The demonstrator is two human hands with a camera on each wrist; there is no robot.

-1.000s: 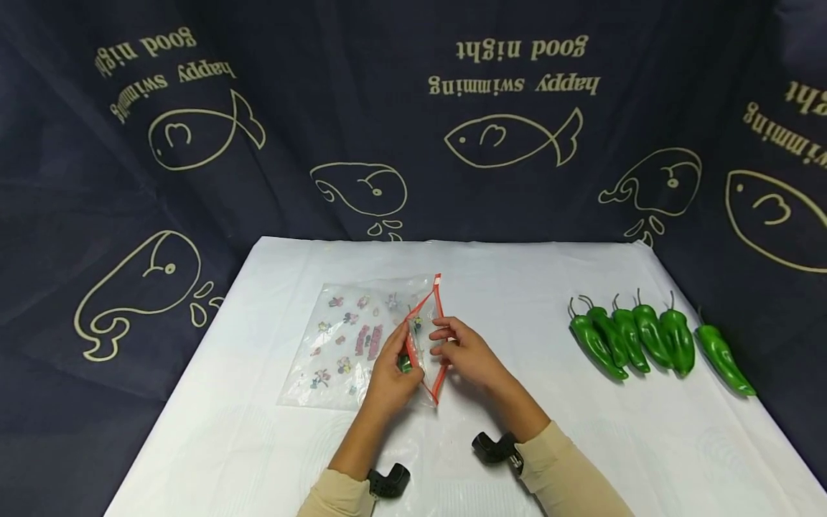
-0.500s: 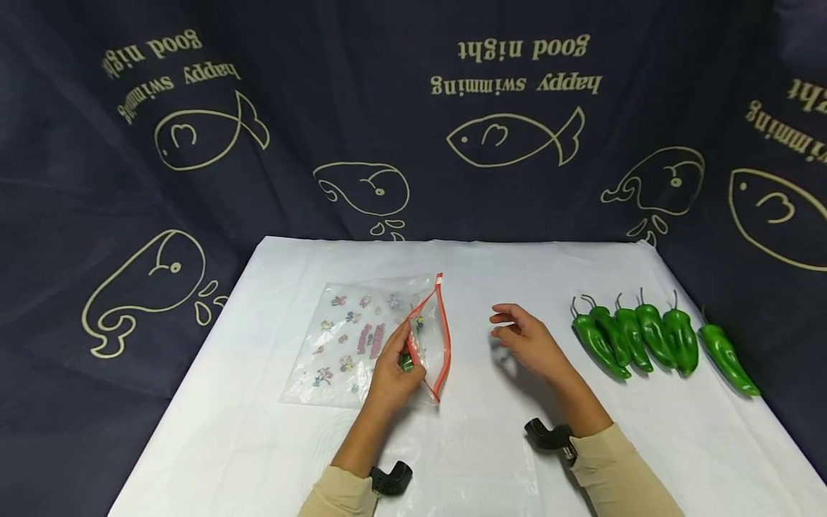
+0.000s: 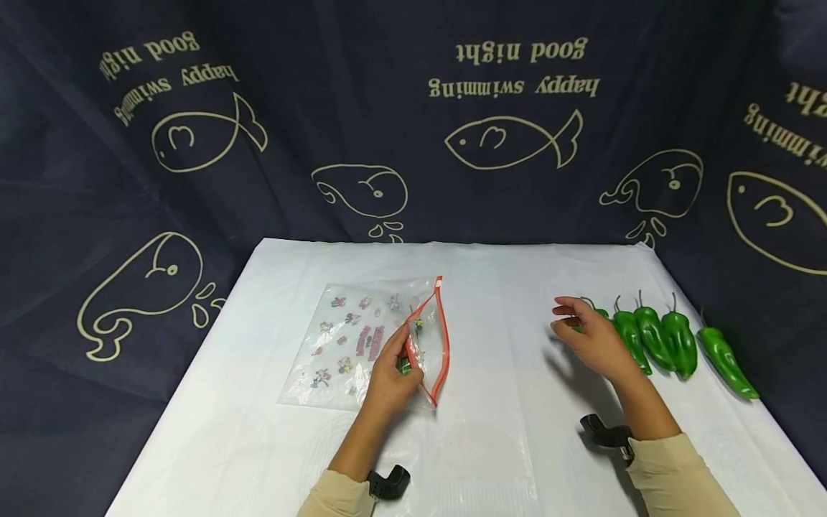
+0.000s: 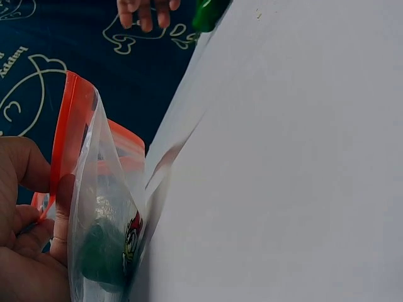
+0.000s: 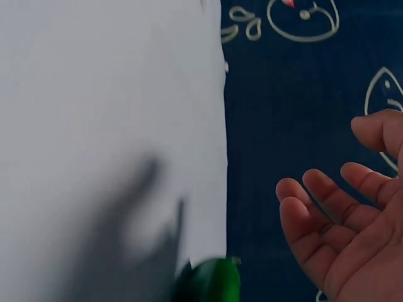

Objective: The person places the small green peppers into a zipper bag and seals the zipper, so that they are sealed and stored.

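Note:
My left hand (image 3: 393,370) pinches the red-edged mouth of a clear zip bag (image 3: 345,345) printed with small cartoon figures. The bag lies on the white table with its opening spread toward the right. Inside it, a green pepper (image 4: 104,255) shows through the plastic in the left wrist view. Over the left end of a row of green peppers (image 3: 654,343) hovers my right hand (image 3: 594,341), fingers loosely bent and nothing held. It hides part of the leftmost peppers. In the right wrist view a green pepper (image 5: 214,281) shows at the bottom, below the right hand.
One more green pepper (image 3: 726,362) lies apart at the right end of the row, near the table's edge. The white tablecloth (image 3: 504,287) spans the table. Behind it hangs a dark blue curtain (image 3: 413,57) with fish and whale drawings.
My right hand has left the bag's mouth and swung right, across the table to the peppers. The left hand has kept its hold on the bag, which stays in place.

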